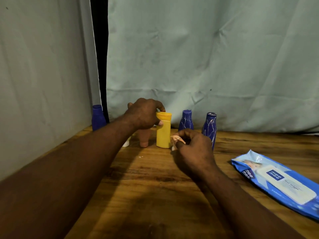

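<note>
One yellow bottle (163,133) upright; cap (164,116) uppermost.

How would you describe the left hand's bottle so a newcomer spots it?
On the wooden table, bottles stand along the curtain. The left hand holds the yellow bottle by its cap. Beside it stand a pink bottle and blue bottles; it alone is yellow.

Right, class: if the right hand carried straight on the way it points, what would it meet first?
Most likely the yellow bottle: the right hand points forward and left, and the crumpled wipe it pinches is already at the bottle's lower side. Depth makes contact unclear.
</note>
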